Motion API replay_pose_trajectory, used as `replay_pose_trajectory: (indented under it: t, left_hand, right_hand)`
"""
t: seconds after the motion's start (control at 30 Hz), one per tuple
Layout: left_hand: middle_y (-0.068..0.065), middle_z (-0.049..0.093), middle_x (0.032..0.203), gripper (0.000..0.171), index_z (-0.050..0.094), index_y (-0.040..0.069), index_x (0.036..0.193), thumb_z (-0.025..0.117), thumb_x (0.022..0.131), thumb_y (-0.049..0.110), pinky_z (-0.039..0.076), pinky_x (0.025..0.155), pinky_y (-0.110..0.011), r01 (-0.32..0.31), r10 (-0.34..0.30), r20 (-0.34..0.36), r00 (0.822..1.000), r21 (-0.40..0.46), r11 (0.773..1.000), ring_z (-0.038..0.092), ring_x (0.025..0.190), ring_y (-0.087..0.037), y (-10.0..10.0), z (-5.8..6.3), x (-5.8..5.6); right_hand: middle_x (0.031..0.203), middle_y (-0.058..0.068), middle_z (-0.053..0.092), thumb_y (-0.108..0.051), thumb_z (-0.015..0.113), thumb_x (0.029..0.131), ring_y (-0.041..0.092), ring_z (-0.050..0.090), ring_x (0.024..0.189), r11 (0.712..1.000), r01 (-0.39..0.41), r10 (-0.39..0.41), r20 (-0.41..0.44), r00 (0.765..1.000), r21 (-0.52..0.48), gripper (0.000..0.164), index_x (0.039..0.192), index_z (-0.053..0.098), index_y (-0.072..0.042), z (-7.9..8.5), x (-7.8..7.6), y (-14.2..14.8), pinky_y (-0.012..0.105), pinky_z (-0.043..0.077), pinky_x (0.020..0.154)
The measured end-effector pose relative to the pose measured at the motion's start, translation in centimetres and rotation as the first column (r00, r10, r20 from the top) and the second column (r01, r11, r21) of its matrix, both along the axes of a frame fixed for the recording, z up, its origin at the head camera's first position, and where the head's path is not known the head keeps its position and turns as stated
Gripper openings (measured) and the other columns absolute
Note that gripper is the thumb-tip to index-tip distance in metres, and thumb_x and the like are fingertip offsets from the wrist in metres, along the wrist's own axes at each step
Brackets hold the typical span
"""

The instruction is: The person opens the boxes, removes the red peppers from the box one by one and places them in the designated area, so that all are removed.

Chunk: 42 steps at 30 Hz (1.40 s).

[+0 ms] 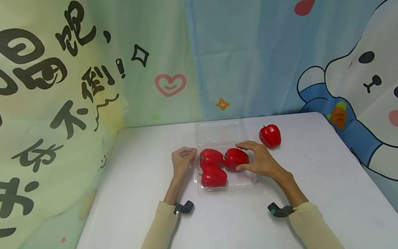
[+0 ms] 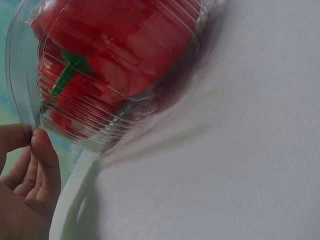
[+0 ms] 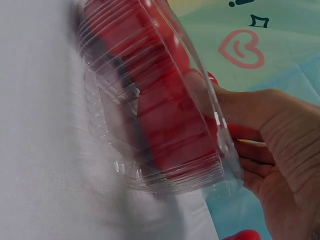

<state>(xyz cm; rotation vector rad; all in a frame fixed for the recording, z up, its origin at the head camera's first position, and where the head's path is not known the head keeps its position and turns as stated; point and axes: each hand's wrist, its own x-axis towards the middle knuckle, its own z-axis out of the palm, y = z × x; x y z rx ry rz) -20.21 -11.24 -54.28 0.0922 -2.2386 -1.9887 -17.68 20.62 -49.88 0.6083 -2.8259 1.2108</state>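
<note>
A clear plastic clamshell box lies with its lid folded back on the table. Inside it are three red bell peppers: one at the back left, one at the front left and one at the back right. With thumb and forefinger my left hand pinches the box's left rim, which the left wrist view shows close up. My right hand reaches over the right side and grips the back right pepper between thumb and fingers. Through the box wall the right wrist view shows red peppers.
Another red bell pepper lies on the white table, behind and right of the box. A printed curtain hangs along the table's back and left edges.
</note>
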Motion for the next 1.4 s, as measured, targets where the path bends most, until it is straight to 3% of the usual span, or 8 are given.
replay_pose_trajectory:
  t: [0.63,1.03,1.4]
  left_hand:
    - [-0.023,0.079,0.084,0.015,0.08,-0.002,0.1,0.076,0.099,0.012,0.053,0.059,-0.019,0.004,-0.004,0.005,1.0,-0.01,1.0,0.066,0.063,-0.007,0.02,-0.11,0.0]
    - [-0.024,0.08,0.085,0.015,0.08,-0.002,0.1,0.077,0.099,0.012,0.052,0.059,-0.019,-0.008,0.008,0.002,1.0,-0.019,1.0,0.067,0.064,-0.007,-0.02,0.0,0.15]
    - [-0.021,0.08,0.083,0.016,0.08,-0.003,0.1,0.077,0.099,0.013,0.053,0.059,-0.019,-0.008,0.008,0.008,1.0,-0.026,1.0,0.066,0.063,-0.006,-0.09,-0.16,-0.06]
  right_hand:
    - [0.148,0.019,0.068,-0.017,0.1,0.074,0.042,0.062,0.138,0.999,-0.032,0.032,-0.013,0.999,0.034,0.082,0.148,0.065,-0.006,-0.09,-0.11,-0.07,0.06,0.061,0.104]
    - [0.142,0.015,0.072,-0.017,0.101,0.071,0.037,0.068,0.126,0.999,-0.048,0.048,-0.045,0.998,-0.003,0.079,0.143,0.067,-0.009,-0.03,-0.13,-0.17,0.058,0.063,0.1]
    - [0.144,0.016,0.07,-0.019,0.1,0.071,0.039,0.068,0.129,0.999,-0.022,0.021,-0.03,0.999,-0.034,0.081,0.144,0.066,-0.009,0.54,0.09,-0.24,0.061,0.062,0.101]
